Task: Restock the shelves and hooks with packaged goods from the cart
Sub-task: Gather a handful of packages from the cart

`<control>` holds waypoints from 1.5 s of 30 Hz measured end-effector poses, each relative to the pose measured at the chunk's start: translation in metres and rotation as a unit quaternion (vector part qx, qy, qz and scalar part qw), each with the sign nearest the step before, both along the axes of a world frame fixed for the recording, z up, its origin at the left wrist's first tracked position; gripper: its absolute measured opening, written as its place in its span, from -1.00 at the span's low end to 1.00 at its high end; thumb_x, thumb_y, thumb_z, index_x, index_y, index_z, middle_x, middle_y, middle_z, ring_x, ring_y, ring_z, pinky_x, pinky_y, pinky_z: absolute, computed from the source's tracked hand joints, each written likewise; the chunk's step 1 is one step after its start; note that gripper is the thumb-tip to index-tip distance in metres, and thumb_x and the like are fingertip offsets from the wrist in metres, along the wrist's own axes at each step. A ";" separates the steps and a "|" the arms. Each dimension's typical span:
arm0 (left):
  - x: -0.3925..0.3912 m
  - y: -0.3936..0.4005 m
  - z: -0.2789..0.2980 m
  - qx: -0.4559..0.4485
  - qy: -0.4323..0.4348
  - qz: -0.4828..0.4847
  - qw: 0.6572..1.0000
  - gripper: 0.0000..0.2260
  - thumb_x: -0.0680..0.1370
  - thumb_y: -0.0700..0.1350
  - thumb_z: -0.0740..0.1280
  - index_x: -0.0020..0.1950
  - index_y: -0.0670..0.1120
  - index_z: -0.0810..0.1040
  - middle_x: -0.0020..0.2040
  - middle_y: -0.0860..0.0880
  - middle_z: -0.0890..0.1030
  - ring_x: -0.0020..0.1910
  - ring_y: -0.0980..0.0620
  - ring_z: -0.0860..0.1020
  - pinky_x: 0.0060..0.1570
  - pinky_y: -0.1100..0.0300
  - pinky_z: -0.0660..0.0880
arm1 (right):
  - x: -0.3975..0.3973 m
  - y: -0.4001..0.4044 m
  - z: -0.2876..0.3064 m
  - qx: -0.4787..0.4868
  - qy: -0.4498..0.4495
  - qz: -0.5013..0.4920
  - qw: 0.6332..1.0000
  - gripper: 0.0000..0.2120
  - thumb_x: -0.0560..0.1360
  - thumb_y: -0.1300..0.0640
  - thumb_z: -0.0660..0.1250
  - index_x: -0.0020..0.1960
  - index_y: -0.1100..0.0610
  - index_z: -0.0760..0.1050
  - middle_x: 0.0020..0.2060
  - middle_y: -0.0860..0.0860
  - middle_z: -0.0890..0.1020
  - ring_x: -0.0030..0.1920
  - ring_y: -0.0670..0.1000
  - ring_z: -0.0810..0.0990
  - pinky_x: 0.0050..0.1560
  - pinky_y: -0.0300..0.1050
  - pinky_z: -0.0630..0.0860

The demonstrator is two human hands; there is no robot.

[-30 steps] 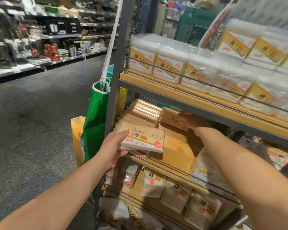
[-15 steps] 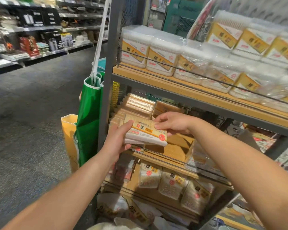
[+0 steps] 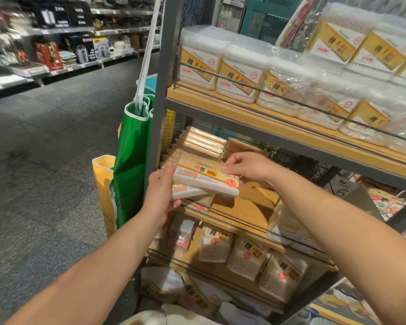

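A flat toothpick pack (image 3: pixel 204 177) with a yellow and white label hangs in front of the middle wooden shelf (image 3: pixel 244 209). My left hand (image 3: pixel 161 193) grips its left end from below, along with a second pack (image 3: pixel 185 191) under it. My right hand (image 3: pixel 246 166) pinches the top pack's upper right edge. More toothpick packs (image 3: pixel 202 143) are stacked at the shelf's back left.
Cotton swab boxes (image 3: pixel 220 69) line the upper shelf behind a wire rail. Bagged swabs (image 3: pixel 246 256) fill the lower shelf. A green bag (image 3: pixel 131 160) and a yellow bag (image 3: pixel 103 184) hang at the grey post (image 3: pixel 164 90). An aisle floor (image 3: pixel 45 160) lies left.
My right hand came out from the back of the shelf and took hold of the top pack's right edge. My left hand with the packs has stayed at the shelf front.
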State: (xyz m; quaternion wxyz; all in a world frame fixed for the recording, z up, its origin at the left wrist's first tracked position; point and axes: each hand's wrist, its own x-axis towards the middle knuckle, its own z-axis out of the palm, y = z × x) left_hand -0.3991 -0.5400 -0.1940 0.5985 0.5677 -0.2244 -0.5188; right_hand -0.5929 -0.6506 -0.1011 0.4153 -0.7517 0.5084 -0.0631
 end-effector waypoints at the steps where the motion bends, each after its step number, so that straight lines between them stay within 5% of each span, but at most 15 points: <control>1: 0.000 0.001 -0.001 0.003 0.004 0.008 1.000 -0.52 0.54 0.28 0.21 0.30 -0.01 0.43 0.08 -0.11 0.67 -0.06 -0.03 0.65 -0.50 0.26 0.42 | -0.004 -0.002 0.002 0.037 0.001 -0.006 0.999 -0.93 0.56 0.09 0.34 -0.02 0.08 0.52 -0.15 -0.05 0.66 -0.26 -0.19 0.63 -0.33 -0.36 0.50; 5: 0.003 0.004 -0.006 0.015 0.008 0.020 1.000 -0.66 0.61 0.14 0.24 0.27 -0.05 0.39 0.05 -0.13 0.67 -0.09 -0.03 0.64 -0.51 0.26 0.43 | -0.036 -0.017 0.003 0.172 -0.059 -0.062 0.981 -0.89 0.59 0.13 0.26 0.11 0.07 0.48 -0.03 0.02 0.64 -0.13 -0.11 0.64 -0.20 -0.31 0.55; 8: 0.004 0.003 -0.004 0.018 -0.005 0.023 1.000 -0.75 0.62 0.08 0.26 0.22 -0.01 0.40 0.07 -0.11 0.66 -0.01 -0.06 0.64 -0.45 0.24 0.46 | -0.062 -0.037 -0.002 0.120 -0.129 -0.127 0.976 -0.81 0.61 0.20 0.22 0.20 0.18 0.46 0.03 0.11 0.60 -0.03 -0.01 0.61 -0.04 -0.19 0.55; 13: 0.000 0.004 0.003 0.015 -0.024 0.025 0.999 -0.86 0.63 0.03 0.25 0.13 0.02 0.40 0.03 -0.08 0.66 -0.05 -0.03 0.64 -0.41 0.23 0.45 | -0.087 -0.055 -0.004 -0.021 -0.044 -0.144 0.988 -0.76 0.60 0.21 0.23 0.27 0.15 0.44 0.04 0.03 0.60 0.16 0.09 0.57 0.28 0.08 0.49; 16: 0.000 0.006 0.008 -0.002 -0.045 0.015 0.999 -0.83 0.63 0.02 0.25 0.18 -0.01 0.41 0.01 -0.06 0.68 -0.05 -0.01 0.66 -0.39 0.22 0.47 | -0.087 -0.059 -0.013 -0.122 0.074 -0.117 0.983 -0.91 0.57 0.16 0.32 0.07 0.09 0.53 -0.08 0.00 0.63 -0.05 -0.01 0.62 0.05 -0.06 0.57; 18: 0.002 0.006 0.011 -0.009 -0.054 0.005 0.998 -0.80 0.63 0.02 0.25 0.22 -0.01 0.41 0.02 -0.05 0.68 -0.04 -0.02 0.67 -0.37 0.22 0.48 | -0.078 -0.065 -0.017 -0.142 0.112 -0.103 0.978 -0.82 0.56 0.13 0.34 0.14 0.14 0.55 -0.07 0.03 0.64 -0.10 -0.05 0.60 -0.11 -0.23 0.49; 22: 0.006 0.007 0.015 -0.008 -0.068 -0.020 0.997 -0.74 0.63 0.04 0.26 0.27 -0.01 0.40 0.03 -0.06 0.69 -0.07 0.00 0.67 -0.43 0.24 0.46 | -0.047 -0.074 -0.019 -0.116 0.119 -0.120 0.979 -0.68 0.60 0.14 0.29 0.32 0.22 0.46 0.14 0.16 0.59 0.13 0.13 0.57 0.02 -0.15 0.42; 26: 0.006 0.009 0.021 -0.020 -0.048 -0.013 0.999 -0.78 0.63 0.00 0.26 0.23 -0.05 0.42 0.00 -0.09 0.70 -0.16 0.02 0.66 -0.49 0.25 0.42 | -0.036 -0.083 -0.026 -0.164 0.148 -0.112 0.969 -0.68 0.58 0.19 0.32 0.30 0.28 0.44 0.17 0.22 0.58 0.04 0.12 0.55 -0.07 -0.23 0.41; 30: 0.009 0.014 0.025 -0.025 -0.054 -0.006 0.998 -0.84 0.63 -0.01 0.26 0.18 -0.02 0.44 -0.03 -0.07 0.70 -0.17 0.03 0.67 -0.45 0.23 0.46 | -0.039 -0.095 -0.041 -0.135 0.110 -0.142 0.974 -0.61 0.58 0.26 0.30 0.39 0.28 0.38 0.29 0.23 0.50 0.27 0.22 0.51 0.12 -0.10 0.43; 35: 0.013 0.015 0.022 -0.015 -0.074 -0.006 0.997 -0.82 0.63 0.01 0.25 0.19 -0.02 0.44 -0.06 -0.04 0.70 -0.19 0.06 0.66 -0.46 0.25 0.43 | -0.041 -0.100 -0.045 -0.095 0.096 -0.172 0.976 -0.60 0.60 0.22 0.28 0.42 0.25 0.37 0.34 0.25 0.46 0.33 0.23 0.46 0.27 0.01 0.41; 41: 0.006 0.012 0.020 -0.025 -0.075 -0.016 0.997 -0.85 0.64 0.00 0.25 0.16 0.00 0.44 -0.07 -0.03 0.70 -0.21 0.08 0.66 -0.44 0.25 0.47 | -0.044 -0.092 -0.037 -0.067 0.066 -0.181 0.979 -0.57 0.61 0.13 0.26 0.43 0.25 0.35 0.33 0.21 0.48 0.31 0.21 0.47 0.30 -0.01 0.41; 45: -0.002 0.000 0.024 -0.049 -0.094 -0.027 0.994 -0.79 0.63 0.03 0.27 0.21 -0.03 0.44 -0.01 -0.06 0.70 -0.12 -0.01 0.67 -0.42 0.21 0.47 | -0.045 -0.080 -0.019 -0.011 -0.001 -0.230 0.973 -0.59 0.65 0.02 0.18 0.40 0.23 0.36 0.25 0.12 0.50 0.33 0.18 0.45 0.12 -0.13 0.33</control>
